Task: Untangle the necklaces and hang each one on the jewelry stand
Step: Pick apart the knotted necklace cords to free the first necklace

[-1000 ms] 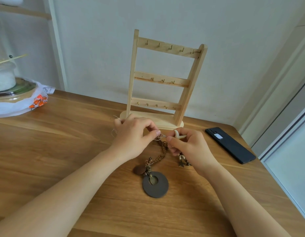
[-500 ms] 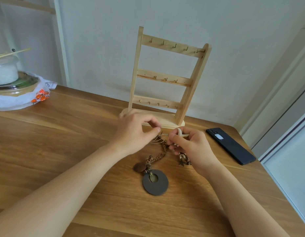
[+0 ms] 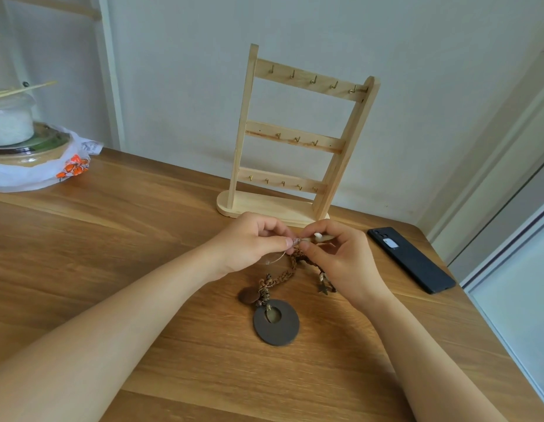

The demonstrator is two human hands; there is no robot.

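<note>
Head view: two bare forearms are reaching in from the near edge across a wooden tabletop [image 3: 112, 239], which is lying bare in the foreground. A dark round disc pendant [image 3: 276, 322] is resting flat between the arms, with a small brown bead [image 3: 248, 296] just beside its upper left. A braided brown cord [image 3: 290, 266] is rising from the pendant to the hands. The left hand [image 3: 249, 242] is pinching a pale tangled knot [image 3: 296, 240], thumb and forefinger closed on it. The right hand [image 3: 340, 257] is meeting it tip to tip, its grip clamped on the same knot, with a pale curved charm [image 3: 321, 237] showing at its forefinger. A thin clear loop is sagging under the left hand's grip. A small star charm [image 3: 323, 289] and shell beads are hanging below the right palm, touching the tabletop.

Just beyond the knuckles, the wooden jewelry stand [image 3: 298, 138] is standing upright near the wall, all three hook rails bare. A dark phone [image 3: 410, 258] is lying to the right, apart from the right hand and close to the tabletop's right edge. Open surface is stretching left toward a plastic bag [image 3: 51, 169] holding containers at the far left corner.
</note>
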